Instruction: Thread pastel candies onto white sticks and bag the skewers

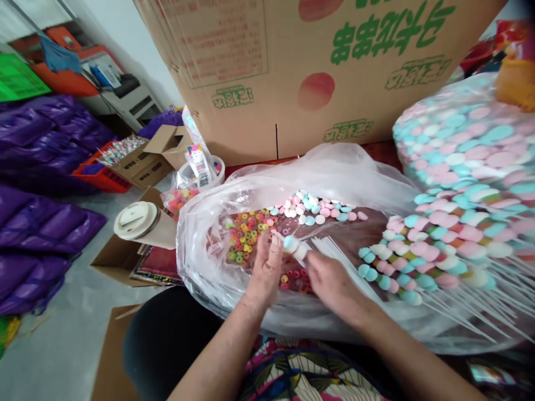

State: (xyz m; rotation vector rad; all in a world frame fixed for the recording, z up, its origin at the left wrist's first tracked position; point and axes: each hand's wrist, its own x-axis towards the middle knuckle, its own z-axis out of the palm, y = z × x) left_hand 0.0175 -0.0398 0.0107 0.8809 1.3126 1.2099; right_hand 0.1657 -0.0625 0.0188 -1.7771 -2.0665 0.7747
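My right hand (pixel 334 284) is closed round a white stick threaded with pale blue and white candies (pixel 291 244), its tip pointing left. Beside that tip my left hand (pixel 267 262) is held upright, fingers stretched out; whether it touches the candy I cannot tell. Ring-shaped gummy candies (pixel 244 236) in yellow, green and orange lie to the left, with red ring gummies (pixel 296 280) below the hands. Loose pink, white and blue round candies (pixel 320 209) are spread behind them. Bare white sticks (pixel 343 262) lie partly under my right hand.
Finished candy skewers (pixel 438 245) are piled at the right, below a big clear bag of pastel candies (pixel 468 133). Clear plastic sheeting (pixel 334 159) rims the work area. A tall cardboard box (pixel 276 72) stands behind. A lidded cup (pixel 144 223) is at the left.
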